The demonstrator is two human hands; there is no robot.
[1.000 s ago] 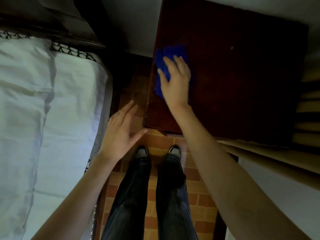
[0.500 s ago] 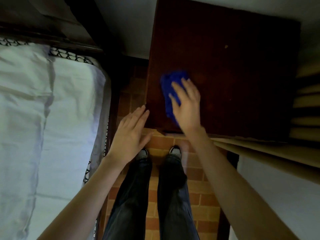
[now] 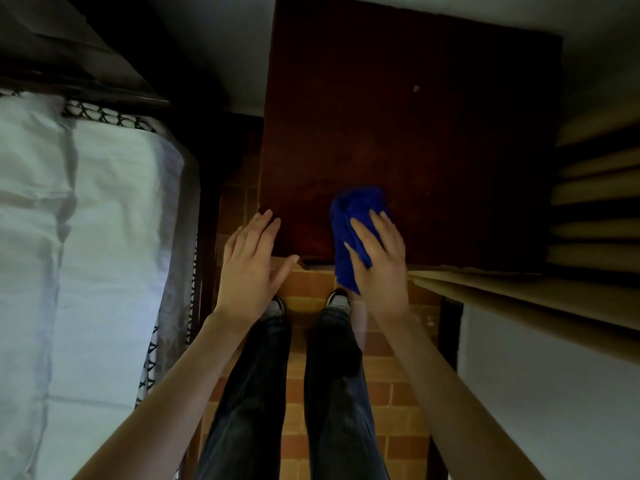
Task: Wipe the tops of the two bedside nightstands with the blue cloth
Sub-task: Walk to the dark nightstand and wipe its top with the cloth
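Nearest the body, above the orange brick floor [image 3: 304, 375], the right hand [image 3: 381, 268] lies flat on the crumpled blue cloth [image 3: 349, 220]. Its fingers [image 3: 379, 223] are straight and slightly spread, pressing the cloth rather than closing round it. The cloth sits at the front edge of the dark red-brown wooden nightstand top [image 3: 433, 133]. Its long axis runs away from the body, and its near end hangs off the edge under the palm.

The left hand [image 3: 251, 268] is beside it, with straight fingers held close together. Its fingertips are over the nightstand's front left corner, but I cannot tell whether they touch it.

Almost all of the top lies beyond the right hand's fingertips and off to their right, out to a pale speck [image 3: 416, 88] near the back. The next stroke therefore probably pushes forward along the cloth's own axis. The right hand is the one placed to make it.
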